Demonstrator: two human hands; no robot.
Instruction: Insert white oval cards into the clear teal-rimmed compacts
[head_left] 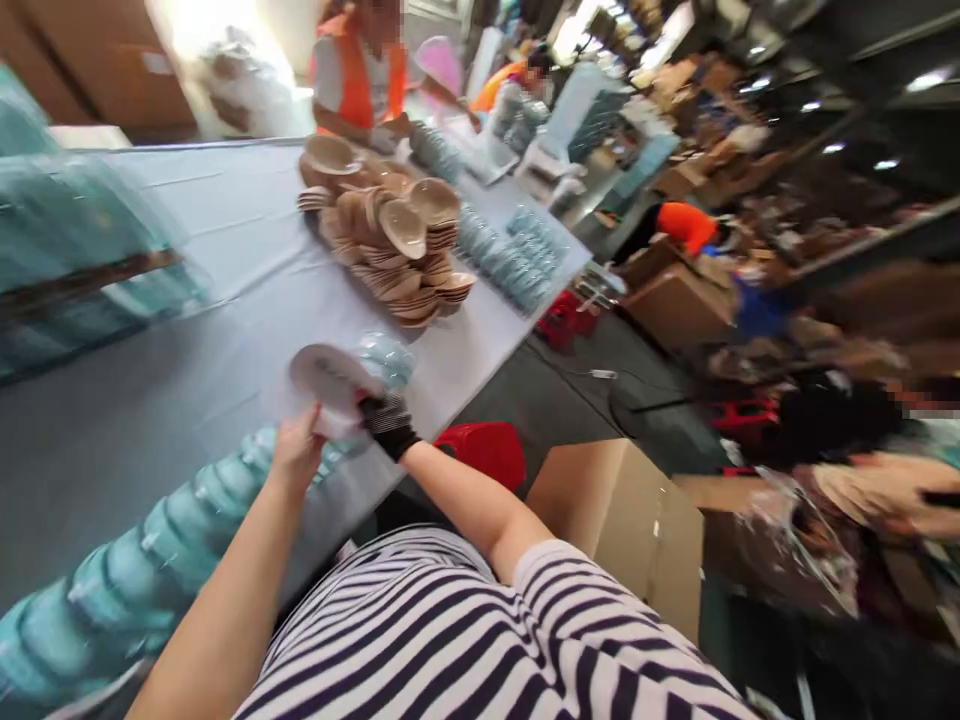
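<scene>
My bare left hand [298,447] grips the near edge of a pale oval bowl [326,378], tilted above the table. Faint marks show on its face, too blurred to read. On its right rim, my right hand [388,420] is closed, wearing a black-and-grey knit glove. Just behind the bowl lie wrapped bluish bowls [386,358]. A long row of wrapped bluish bowls [142,555] runs beside and below my left forearm. Farther up the table stands a heap of stacked beige bowls [394,230], several turned with their pale insides showing.
The white-covered table [247,225] has wrapped stacks [75,240] at the left and more wrapped rows [510,255] along its far right edge. A person in an orange vest [367,80] stands across it. A red stool [487,452] and cardboard box [619,530] stand at my right.
</scene>
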